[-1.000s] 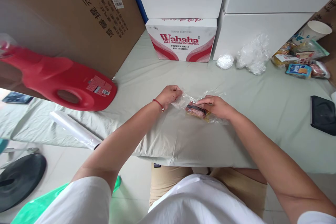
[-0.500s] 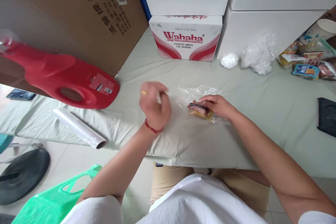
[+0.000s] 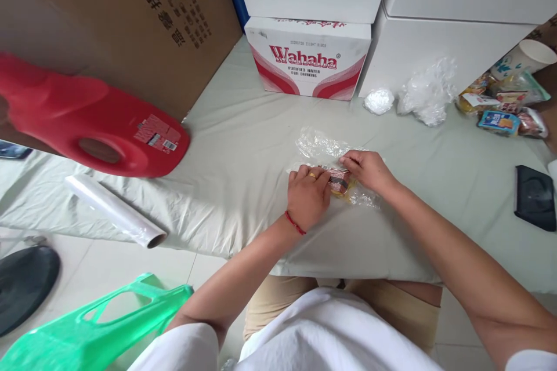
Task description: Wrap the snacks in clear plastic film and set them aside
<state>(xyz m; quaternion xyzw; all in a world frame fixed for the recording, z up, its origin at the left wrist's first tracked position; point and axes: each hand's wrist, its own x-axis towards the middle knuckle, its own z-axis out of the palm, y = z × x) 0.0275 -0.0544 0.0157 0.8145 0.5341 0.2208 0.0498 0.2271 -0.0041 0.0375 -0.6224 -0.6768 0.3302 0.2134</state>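
A small snack packet with a red-brown and yellow wrapper lies on a crumpled sheet of clear plastic wrap on the cloth-covered table. My left hand, wearing a ring and a red cord bracelet, has its bent fingers over the packet's left end, gripping it. From the right, my right hand pinches the clear wrap between thumb and forefinger at the packet's upper right. Part of the packet is hidden under my left fingers. Loose wrap spreads behind the packet and to its right.
A white roll of film and a red jug lie at left. Behind stands a Wahaha carton. A wrapped ball, crumpled plastic and snack packets lie back right, a black object at right.
My left hand has moved right and down from above the table onto the packet's left end. My right hand has shifted slightly up and now pinches the wrap.
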